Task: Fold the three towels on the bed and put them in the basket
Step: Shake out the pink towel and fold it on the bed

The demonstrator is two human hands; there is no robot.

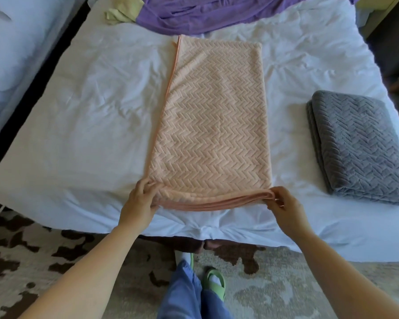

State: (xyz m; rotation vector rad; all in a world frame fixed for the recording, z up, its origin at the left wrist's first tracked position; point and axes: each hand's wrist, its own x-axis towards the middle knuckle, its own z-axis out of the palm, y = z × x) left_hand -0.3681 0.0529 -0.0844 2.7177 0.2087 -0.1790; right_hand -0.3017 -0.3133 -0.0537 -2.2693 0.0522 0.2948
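The bed (pixel 83 125) had a wrinkled white cover. On it lay a peach towel (pixel 212 125), a folded grey towel (pixel 359 148), a purple towel (pixel 217 12) and a yellow-green cloth (pixel 122 13).

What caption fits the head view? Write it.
Left hand and right hand grip the peach towel at near corners; folded grey towel beside.

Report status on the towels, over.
Left hand, right hand pinch near corners of peach towel. Grey towel folded, at right. Purple towel crumpled, far end. Nothing blocks the fold.

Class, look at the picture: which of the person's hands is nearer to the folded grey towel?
Right. The right hand pinches the peach towel's near corner on the grey towel's side; the left hand grips the opposite near corner, farther off.
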